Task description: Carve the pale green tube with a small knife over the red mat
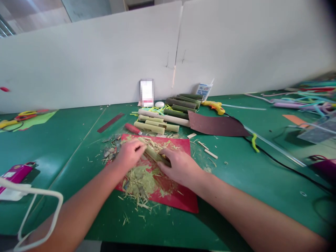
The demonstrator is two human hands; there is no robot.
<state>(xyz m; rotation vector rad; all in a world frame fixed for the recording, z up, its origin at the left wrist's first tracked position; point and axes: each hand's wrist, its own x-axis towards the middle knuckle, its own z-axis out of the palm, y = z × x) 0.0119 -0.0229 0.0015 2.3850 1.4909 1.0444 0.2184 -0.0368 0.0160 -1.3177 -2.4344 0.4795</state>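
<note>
Left-hand fingers [139, 142] and right-hand fingers [169, 153] grip a bamboo tube [154, 154] over a red mat [187, 199] bearing shavings [143, 180].

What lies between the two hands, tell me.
In the head view, a bamboo piece spans from the left hand to the right hand, above the red sheet.

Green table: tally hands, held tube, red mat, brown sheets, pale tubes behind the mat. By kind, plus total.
Hands: 2 (left hand, right hand)
Held tube: 1
Red mat: 1
Brown sheets: 2 (wide sheet, narrow strip)
Pale tubes: 4
Total: 10
</note>
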